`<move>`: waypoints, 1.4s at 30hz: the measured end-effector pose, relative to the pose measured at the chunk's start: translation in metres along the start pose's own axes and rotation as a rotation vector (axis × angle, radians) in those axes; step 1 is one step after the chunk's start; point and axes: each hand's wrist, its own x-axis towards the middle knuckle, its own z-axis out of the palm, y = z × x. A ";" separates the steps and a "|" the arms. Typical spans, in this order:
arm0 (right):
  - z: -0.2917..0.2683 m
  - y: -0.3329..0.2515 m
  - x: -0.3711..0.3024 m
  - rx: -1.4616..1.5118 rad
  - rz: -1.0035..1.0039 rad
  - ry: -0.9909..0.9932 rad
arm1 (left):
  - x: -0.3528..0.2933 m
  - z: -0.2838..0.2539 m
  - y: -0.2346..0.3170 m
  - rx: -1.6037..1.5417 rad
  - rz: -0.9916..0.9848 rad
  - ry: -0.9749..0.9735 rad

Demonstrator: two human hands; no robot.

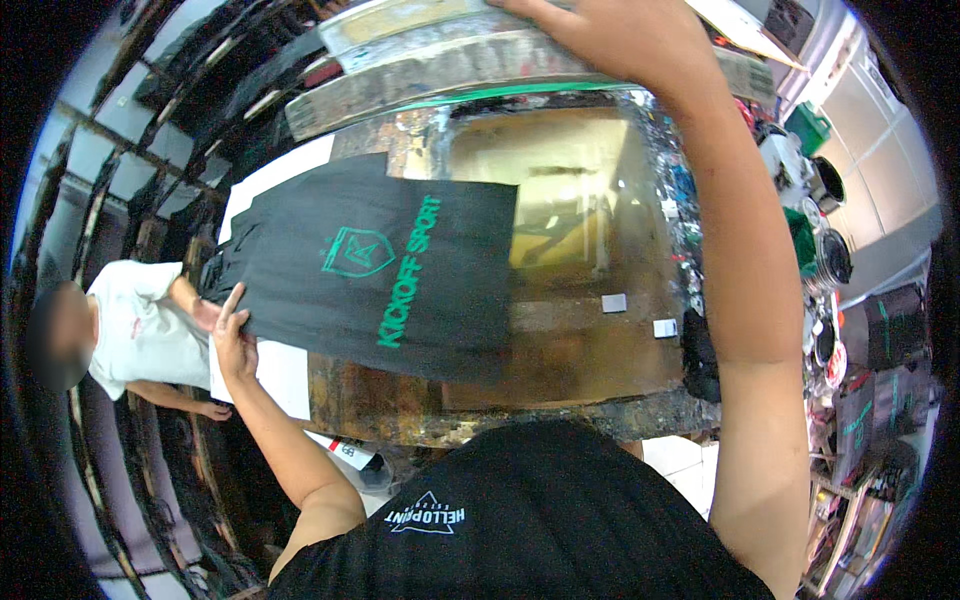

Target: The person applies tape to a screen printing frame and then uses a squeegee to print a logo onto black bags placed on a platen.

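Observation:
A black cloth with a green crest and green lettering lies over the left part of a worn, glossy printing table. My left hand is closed on the cloth's gathered left edge, index finger pointing up. Right beside it, a co-worker's hand also reaches that edge. At the top of the view, my right hand grips a raised screen-printing frame; some of its fingers are cut off by the picture's edge. Green ink runs along the frame's lower side.
A co-worker in a white shirt stands at the left before dark racks. Two small white squares sit on the table. Cans and tubs line the right side, with dark printed cloths below them.

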 end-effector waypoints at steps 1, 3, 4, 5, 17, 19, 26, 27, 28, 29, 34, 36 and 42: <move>0.003 0.003 -0.001 -0.029 -0.010 0.043 | 0.001 -0.035 -0.005 -0.038 -0.011 0.018; 0.011 0.006 0.001 -0.096 -0.022 0.123 | -0.002 -0.059 -0.009 -0.084 -0.010 0.184; 0.000 -0.003 0.002 -0.035 0.025 0.028 | -0.004 -0.112 -0.020 -0.011 -0.003 0.246; 0.001 -0.003 0.003 -0.007 -0.006 0.081 | -0.005 -0.166 -0.035 0.086 -0.001 0.453; -0.002 -0.013 -0.005 0.110 0.016 0.226 | -0.024 0.120 -0.010 1.193 0.825 0.396; -0.004 -0.013 -0.005 0.083 -0.014 0.233 | -0.002 0.143 -0.028 1.029 0.793 0.334; -0.005 -0.014 -0.007 0.080 0.035 0.177 | 0.014 0.203 -0.094 1.507 0.179 -0.046; -0.006 -0.014 -0.006 0.077 0.059 0.138 | 0.010 0.205 -0.100 1.582 0.115 -0.072; -0.007 -0.015 -0.005 0.079 0.074 0.104 | 0.016 0.195 -0.125 1.501 0.151 -0.050; -0.006 -0.015 -0.005 0.078 0.091 0.065 | 0.022 0.190 -0.140 1.463 0.162 -0.045; 0.003 -0.005 -0.006 0.054 0.021 0.162 | 0.028 0.187 -0.137 1.362 0.145 -0.054; 0.001 -0.005 -0.005 0.031 0.017 0.176 | 0.028 0.186 -0.110 1.268 0.138 -0.067; 0.003 -0.005 -0.007 0.107 0.059 0.073 | 0.037 0.223 -0.047 0.834 0.261 -0.591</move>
